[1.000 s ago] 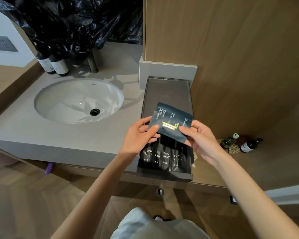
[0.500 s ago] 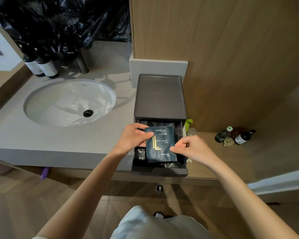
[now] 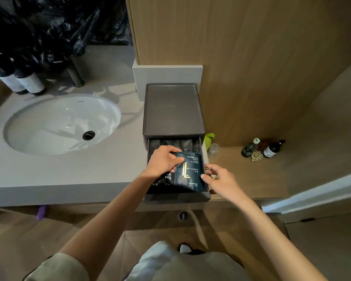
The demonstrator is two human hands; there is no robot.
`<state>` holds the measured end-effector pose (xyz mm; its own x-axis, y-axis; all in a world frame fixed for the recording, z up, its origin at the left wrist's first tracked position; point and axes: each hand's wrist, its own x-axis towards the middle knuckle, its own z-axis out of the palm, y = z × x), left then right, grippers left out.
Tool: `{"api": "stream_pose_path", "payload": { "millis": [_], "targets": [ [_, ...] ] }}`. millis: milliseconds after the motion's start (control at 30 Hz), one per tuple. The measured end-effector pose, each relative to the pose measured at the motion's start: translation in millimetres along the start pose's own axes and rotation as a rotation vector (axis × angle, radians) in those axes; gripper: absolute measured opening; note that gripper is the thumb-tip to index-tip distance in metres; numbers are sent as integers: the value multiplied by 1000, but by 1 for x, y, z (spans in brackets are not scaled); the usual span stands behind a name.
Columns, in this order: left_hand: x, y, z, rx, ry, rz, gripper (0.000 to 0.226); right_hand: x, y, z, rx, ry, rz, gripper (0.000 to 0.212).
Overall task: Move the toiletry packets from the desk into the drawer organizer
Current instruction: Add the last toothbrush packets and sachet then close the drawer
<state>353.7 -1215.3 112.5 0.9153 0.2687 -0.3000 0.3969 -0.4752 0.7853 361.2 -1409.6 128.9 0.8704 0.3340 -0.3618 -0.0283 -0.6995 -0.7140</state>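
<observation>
A dark blue shower-cap packet [image 3: 189, 171] with gold lettering lies upright over the right side of the open drawer [image 3: 176, 196] of a dark grey drawer organizer [image 3: 172, 110]. My left hand [image 3: 163, 161] pinches the packet's upper left edge. My right hand [image 3: 221, 180] pinches its lower right edge at the drawer's right wall. Black toothbrush packets [image 3: 164, 180] lie in the drawer under and left of it, partly hidden by my left hand.
A white oval sink [image 3: 61, 123] is set in the grey counter [image 3: 69, 171] to the left, with dark bottles [image 3: 26, 84] and a black plastic bag [image 3: 55, 27] behind. Small bottles [image 3: 263, 149] stand on the wooden ledge at the right. A wood panel wall rises behind the organizer.
The packet has come down from above the organizer into the open drawer and turned upright. Both hands moved down with it, toward the drawer's right side.
</observation>
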Motion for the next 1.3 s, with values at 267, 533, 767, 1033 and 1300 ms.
{"api": "stream_pose_path", "payload": {
  "millis": [267, 533, 767, 1033, 1300],
  "targets": [
    [-21, -11, -4, 471, 139, 299, 54, -2, 0, -2, -6, 2, -33, 41],
    [-52, -29, -22, 943, 81, 257, 47, -4, 0, -6, -28, -27, -92, 50],
    [-57, -21, -13, 1111, -114, 208, 54, -1, 4, -5, -75, -18, -125, 51],
    [-56, -13, -9, 1018, -117, 160, 56, 3, 8, -1, -83, -17, -124, 52],
    [-72, -14, -20, 837, -5, 212, 55, -12, -1, -13, -258, 16, -402, 48]
  ]
}}
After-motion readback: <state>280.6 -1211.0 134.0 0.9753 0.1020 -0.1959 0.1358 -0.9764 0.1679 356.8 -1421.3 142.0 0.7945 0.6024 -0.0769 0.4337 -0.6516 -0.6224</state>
